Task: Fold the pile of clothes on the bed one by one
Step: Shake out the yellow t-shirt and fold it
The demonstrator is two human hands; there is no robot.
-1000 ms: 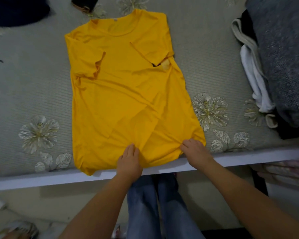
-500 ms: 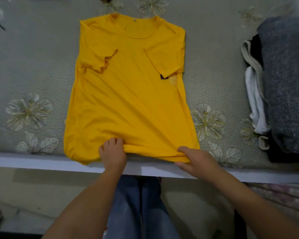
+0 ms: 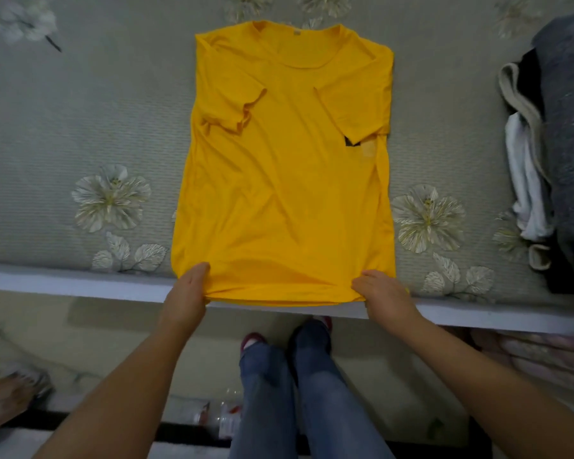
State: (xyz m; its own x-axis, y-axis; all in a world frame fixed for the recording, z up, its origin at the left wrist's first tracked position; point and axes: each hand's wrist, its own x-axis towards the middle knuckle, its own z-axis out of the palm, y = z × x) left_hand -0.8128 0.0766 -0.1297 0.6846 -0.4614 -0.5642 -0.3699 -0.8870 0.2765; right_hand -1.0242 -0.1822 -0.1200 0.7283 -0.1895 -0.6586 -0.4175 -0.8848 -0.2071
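A yellow T-shirt [image 3: 285, 180] lies flat on the bed, neck away from me, both sleeves folded inward over the chest. A small dark mark shows below the right sleeve. Its bottom hem hangs at the bed's near edge. My left hand [image 3: 188, 289] pinches the hem's left corner. My right hand [image 3: 383, 293] grips the hem's right corner. The pile of clothes [image 3: 557, 154] sits at the right, a grey garment over white and black ones.
The grey flower-patterned bedcover [image 3: 80, 127] spreads left and right of the shirt. The bed's white edge [image 3: 63, 281] runs across the view. Below it are my jeans-clad legs [image 3: 299, 392] and the floor. Someone's foot [image 3: 4, 395] shows at the lower left.
Both hands slid outward along the hem to its two corners. The shirt's lower part is now pulled straight and smoother, its creases gone.
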